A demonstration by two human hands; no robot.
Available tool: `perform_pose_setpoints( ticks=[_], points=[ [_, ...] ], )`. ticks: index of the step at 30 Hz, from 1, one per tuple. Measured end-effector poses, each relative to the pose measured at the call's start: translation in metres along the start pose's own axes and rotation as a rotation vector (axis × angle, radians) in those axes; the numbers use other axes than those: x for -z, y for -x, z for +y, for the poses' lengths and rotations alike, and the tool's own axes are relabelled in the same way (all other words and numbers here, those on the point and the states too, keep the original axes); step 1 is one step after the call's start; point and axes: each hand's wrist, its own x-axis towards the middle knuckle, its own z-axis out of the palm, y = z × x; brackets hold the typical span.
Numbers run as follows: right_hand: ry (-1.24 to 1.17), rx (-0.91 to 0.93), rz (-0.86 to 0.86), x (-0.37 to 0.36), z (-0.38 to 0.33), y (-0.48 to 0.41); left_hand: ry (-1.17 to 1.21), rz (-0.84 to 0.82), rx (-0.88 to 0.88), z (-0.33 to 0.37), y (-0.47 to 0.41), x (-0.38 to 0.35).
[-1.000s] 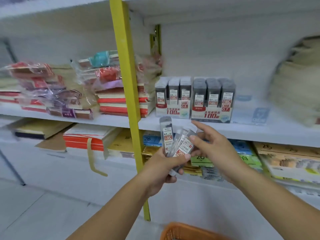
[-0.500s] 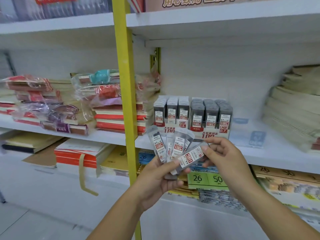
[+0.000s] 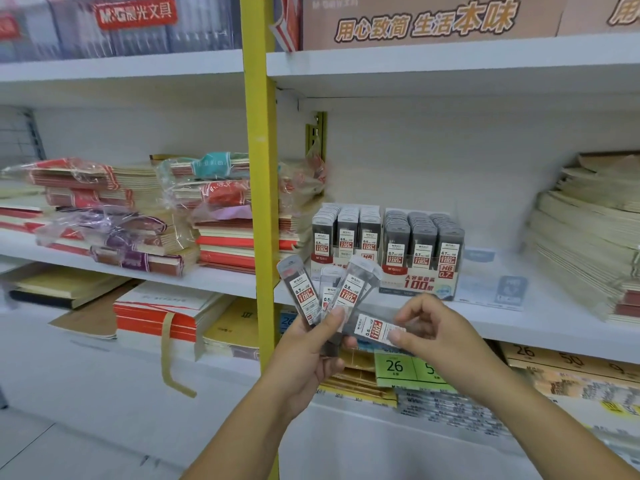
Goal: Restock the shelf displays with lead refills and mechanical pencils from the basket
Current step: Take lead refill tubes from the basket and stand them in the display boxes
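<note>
At far left, on the middle shelf [image 3: 554, 320], we see wrapped notebooks [image 3: 114, 216] in loose stacks, with more pads [image 3: 162, 317] on the level below. Next comes the yellow post [image 3: 259, 168], upright between the two bays.

Just right of it, in front of the shelf edge, our left hand [image 3: 308, 355] grips a fan [image 3: 332, 292] of three lead refill packs. The thumb lies across their lower ends and the fingers curl behind. The leftmost pack reads 0.7 and the rightmost 0.5; the middle one is half hidden.

A fourth pack [image 3: 372, 329], marked 0.5, lies sideways at the base of the fan. Our right hand [image 3: 440, 337] pinches its right end between thumb and curled fingers.

Behind the hands, on the same shelf, two display boxes stand side by side. The 0.5 box [image 3: 343, 244] is on the left and the 0.7 box [image 3: 422, 251] on the right, each filled with upright packs in three rows.

Below the hands a green tag [image 3: 394, 367] shows 26. At far right a tall paper stack [image 3: 588, 237] of cream sheets rests on the shelf, well apart from the boxes.
</note>
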Motion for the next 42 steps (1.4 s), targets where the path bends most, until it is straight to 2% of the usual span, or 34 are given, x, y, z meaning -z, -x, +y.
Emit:
perform_pose_setpoints(
  ticks=[3, 6, 8, 10, 13, 16, 20, 33, 37, 40, 42],
  points=[
    [0.082, 0.011, -0.309, -0.011, -0.006, 0.0, 0.017, 0.078, -0.026, 0.001, -0.002, -0.001],
    [0.105, 0.079, -0.411, -0.024, -0.017, -0.007, 0.03, 0.135, -0.081, 0.004, -0.005, -0.002],
    [0.042, 0.111, -0.34, -0.026, -0.029, -0.017, 0.053, 0.174, -0.124, 0.01, -0.007, 0.001],
    [0.018, 0.182, -0.145, -0.02, -0.044, -0.033, 0.076, 0.21, -0.161, 0.017, -0.01, 0.008],
    [0.089, 0.342, 0.174, -0.004, -0.07, -0.066, 0.096, 0.248, -0.186, 0.025, -0.015, 0.02],
    [0.261, 0.417, 0.337, 0.004, -0.09, -0.104, 0.121, 0.266, -0.175, 0.027, -0.019, 0.03],
    [0.574, 0.415, 0.249, 0.004, -0.093, -0.136, 0.154, 0.245, -0.147, 0.027, -0.023, 0.036],
    [0.543, 0.317, 0.163, 0.014, -0.104, -0.153, 0.166, 0.143, -0.141, 0.027, -0.023, 0.036],
    [0.668, 0.294, 0.08, 0.006, -0.097, -0.152, 0.149, 0.126, -0.144, 0.027, -0.022, 0.036],
    [0.99, 0.358, 0.184, 0.0, -0.093, -0.15, 0.138, 0.12, -0.151, 0.027, -0.021, 0.037],
    [0.943, 0.423, 0.287, -0.001, -0.092, -0.141, 0.131, 0.113, -0.154, 0.027, -0.02, 0.037]
  ],
)
